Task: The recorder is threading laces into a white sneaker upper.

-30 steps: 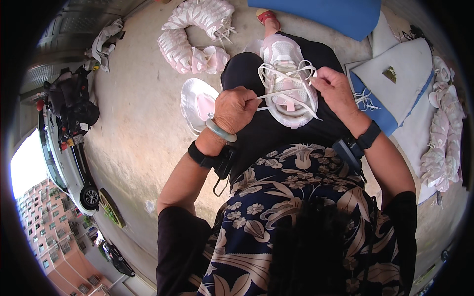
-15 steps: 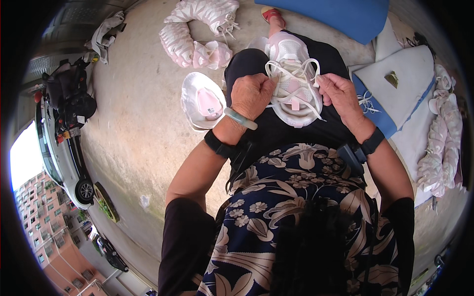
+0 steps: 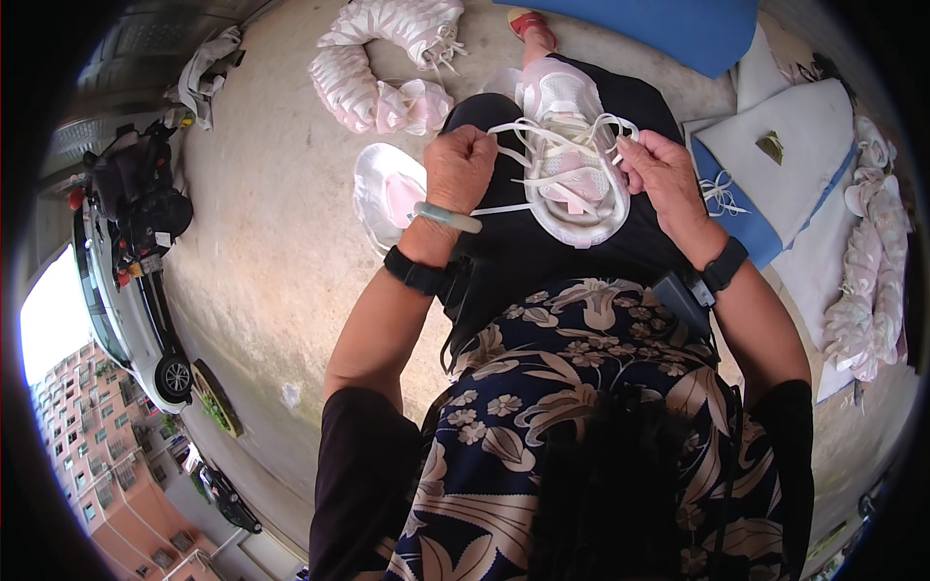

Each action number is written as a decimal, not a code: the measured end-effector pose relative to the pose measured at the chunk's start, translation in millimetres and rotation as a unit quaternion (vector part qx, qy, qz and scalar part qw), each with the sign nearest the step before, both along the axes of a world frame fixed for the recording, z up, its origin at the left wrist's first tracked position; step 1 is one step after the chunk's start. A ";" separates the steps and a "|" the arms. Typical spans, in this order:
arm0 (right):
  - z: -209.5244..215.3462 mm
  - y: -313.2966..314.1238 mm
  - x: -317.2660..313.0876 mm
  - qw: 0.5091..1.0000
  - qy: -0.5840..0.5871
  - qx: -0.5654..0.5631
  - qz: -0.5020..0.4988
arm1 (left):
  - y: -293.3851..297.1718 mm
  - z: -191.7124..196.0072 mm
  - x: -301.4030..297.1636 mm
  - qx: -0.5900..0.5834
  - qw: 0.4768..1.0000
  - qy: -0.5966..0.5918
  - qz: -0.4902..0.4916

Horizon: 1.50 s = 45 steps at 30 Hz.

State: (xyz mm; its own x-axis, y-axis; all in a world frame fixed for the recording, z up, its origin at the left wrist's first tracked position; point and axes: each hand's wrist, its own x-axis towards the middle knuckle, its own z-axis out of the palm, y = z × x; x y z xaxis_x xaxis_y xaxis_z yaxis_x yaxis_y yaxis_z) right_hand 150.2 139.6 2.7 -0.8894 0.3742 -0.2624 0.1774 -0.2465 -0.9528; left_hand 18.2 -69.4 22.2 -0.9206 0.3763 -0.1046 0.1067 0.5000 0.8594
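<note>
A white and pink sneaker upper (image 3: 582,208) rests across my black-trousered lap, its collar toward me and its toe pointing away. White shoelaces (image 3: 554,136) run criss-cross over its front. My left hand (image 3: 459,172) is closed on a lace stretched out to the left of the shoe. Over at the shoe's right edge, my right hand (image 3: 664,177) pinches a looped lace between thumb and fingers. Beside my left knee another white piece with a pink insole-like patch (image 3: 400,199) lies on the floor, partly covered by my left hand and wrist.
A curved row of stacked white-pink shoe uppers (image 3: 347,85) lies on the floor ahead. More stacked uppers (image 3: 857,300) stand at the right, past white sheets (image 3: 796,131) and a blue sheet (image 3: 754,225). A motorbike (image 3: 136,184) and a white car (image 3: 145,358) are at the left.
My left hand has moved left, away from the shoe, drawing the lace out straighter. My right hand stays near the shoe's right edge, still pinching its lace.
</note>
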 end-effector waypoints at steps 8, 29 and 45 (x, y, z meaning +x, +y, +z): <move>10.3 9.3 8.6 0.992 -0.068 0.040 0.103 | -105.5 -28.1 -26.9 -0.210 0.950 0.202 0.114; 0.7 -4.6 15.1 0.943 -0.040 0.289 0.163 | -210.6 -113.6 -28.7 -0.408 0.866 0.104 0.271; 0.2 -7.6 16.4 0.940 -0.054 0.298 0.159 | -207.0 -117.1 -28.0 -0.259 0.918 0.250 0.165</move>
State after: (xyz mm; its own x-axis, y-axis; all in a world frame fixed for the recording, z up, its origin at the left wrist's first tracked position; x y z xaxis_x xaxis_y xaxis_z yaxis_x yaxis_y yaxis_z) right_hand 166.7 132.0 3.0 -0.9614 0.2033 -0.1854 0.2552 0.4068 -0.8772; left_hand -9.8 -276.4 -94.9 -0.9575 0.0872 0.2748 0.1918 0.9042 0.3816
